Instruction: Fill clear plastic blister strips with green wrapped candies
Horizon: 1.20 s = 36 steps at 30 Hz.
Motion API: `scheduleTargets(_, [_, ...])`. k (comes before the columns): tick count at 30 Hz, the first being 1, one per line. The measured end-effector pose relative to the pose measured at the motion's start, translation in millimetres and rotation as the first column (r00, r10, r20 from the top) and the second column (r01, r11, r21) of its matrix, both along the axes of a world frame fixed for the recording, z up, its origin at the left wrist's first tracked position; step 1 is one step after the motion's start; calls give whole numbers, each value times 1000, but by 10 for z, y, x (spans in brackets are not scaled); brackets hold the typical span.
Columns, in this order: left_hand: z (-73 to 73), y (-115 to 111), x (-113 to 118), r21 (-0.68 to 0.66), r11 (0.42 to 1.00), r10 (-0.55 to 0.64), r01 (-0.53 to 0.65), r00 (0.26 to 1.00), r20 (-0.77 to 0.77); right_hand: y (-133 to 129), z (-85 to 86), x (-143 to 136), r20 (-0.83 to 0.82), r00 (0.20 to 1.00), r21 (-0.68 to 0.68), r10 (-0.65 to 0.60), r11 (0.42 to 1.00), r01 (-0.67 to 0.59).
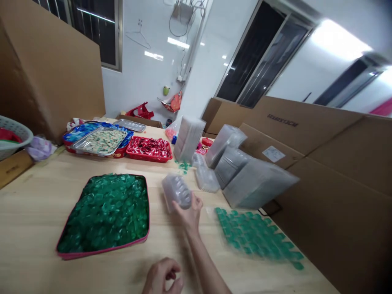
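My right hand (191,214) grips a small stack of clear plastic blister trays (177,192) above the middle of the table, thumb on one side and fingers on the other. Low in the view, my left hand (162,277) is loosely curled, with a gap between thumb and fingers and nothing in it. To its left lies a pink-rimmed tray (104,251) heaped with green wrapped pieces (110,212). On the right, clear trays with green pieces in rows (254,234) lie flat, blurred by motion.
Tall stacks of clear trays (257,183) stand at the right, before cardboard boxes (330,163). Farther back are a red basket of red packets (150,148), a metal tray of pale pieces (105,141), and loose green pieces (183,166). A white colander (18,130) sits far left.
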<state>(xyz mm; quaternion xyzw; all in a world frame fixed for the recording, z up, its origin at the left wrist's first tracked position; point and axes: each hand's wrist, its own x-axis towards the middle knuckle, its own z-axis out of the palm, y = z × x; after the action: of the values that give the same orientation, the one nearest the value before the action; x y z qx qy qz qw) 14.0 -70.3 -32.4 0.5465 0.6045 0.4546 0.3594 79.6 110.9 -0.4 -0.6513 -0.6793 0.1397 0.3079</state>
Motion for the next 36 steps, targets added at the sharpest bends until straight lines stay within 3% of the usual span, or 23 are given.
scheduleTargets(2, [0,-79,-42,-8,1000,-5,5,1000,8,-314,-118,-170,233,972,59,30,997,-45])
scheduleTargets(4, [38,-158,-102,-44,999,-4,4,1000,11,-566,-150,-223,312,945,23,101,993,-113])
scheduleTargets(7, [137,-262,-196,-92,993,65,-68,997,-32,-764,-48,-74,284,927,-53,243,970,-238])
scheduleTargets(10, [238,-338,-259,-37,986,152,-160,976,-157,-713,176,161,231,896,55,379,914,-401])
scheduleTargets(12, [293,-370,-270,34,983,182,-180,956,-231,-578,358,227,228,810,129,541,807,-576])
scheduleTargets(14, [340,-389,-259,88,981,189,-171,938,-290,-415,541,182,278,629,102,726,629,-770])
scheduleTargets(16, [380,-401,-235,113,983,175,-145,927,-332,-261,705,53,358,417,-33,835,458,-888])
scheduleTargets(18, [411,-411,-215,116,986,154,-119,919,-363,-137,835,-101,421,244,-237,874,366,-900])
scheduleTargets(21, [425,-429,-210,109,989,131,-95,911,-392,-7,947,-281,435,113,-440,893,320,-839])
scheduleTargets(26, [377,-436,-231,113,989,131,-92,903,-408,109,963,-399,415,29,-539,909,271,-797])
scheduleTargets(36, [387,-375,-228,87,995,85,-55,914,-397,111,988,-477,438,-70,-614,896,241,-752])
